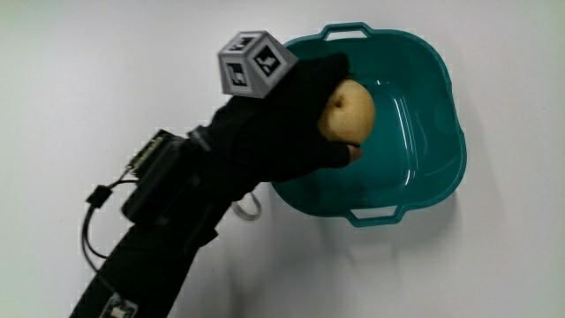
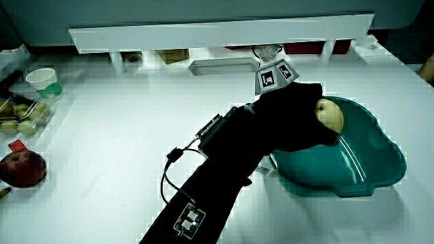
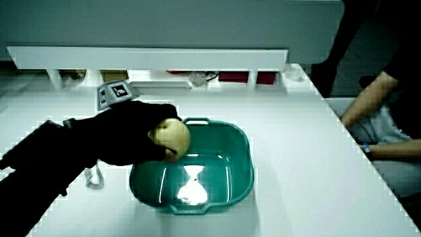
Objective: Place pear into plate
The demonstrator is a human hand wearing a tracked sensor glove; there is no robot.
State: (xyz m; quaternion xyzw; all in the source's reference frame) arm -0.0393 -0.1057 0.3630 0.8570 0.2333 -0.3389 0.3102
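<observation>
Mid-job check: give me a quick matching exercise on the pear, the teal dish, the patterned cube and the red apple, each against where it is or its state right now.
Things:
1. pear
2. teal dish
3. patterned cube
4. red apple

Places or states:
A. on the back of the hand
B. nothing lying in it, pear held over it
C. on the table apart from the dish, beside a clear box of fruit
D. gripped in the fingers

Pairs: 1-D, 2-B, 3-A, 4-C

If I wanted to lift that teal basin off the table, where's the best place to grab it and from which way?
Probably by the loop handles on the teal basin: the handle nearer the person, coming in from the person's side. The rim is wide and rounded, and the hand holding the pear hangs over it.
</observation>
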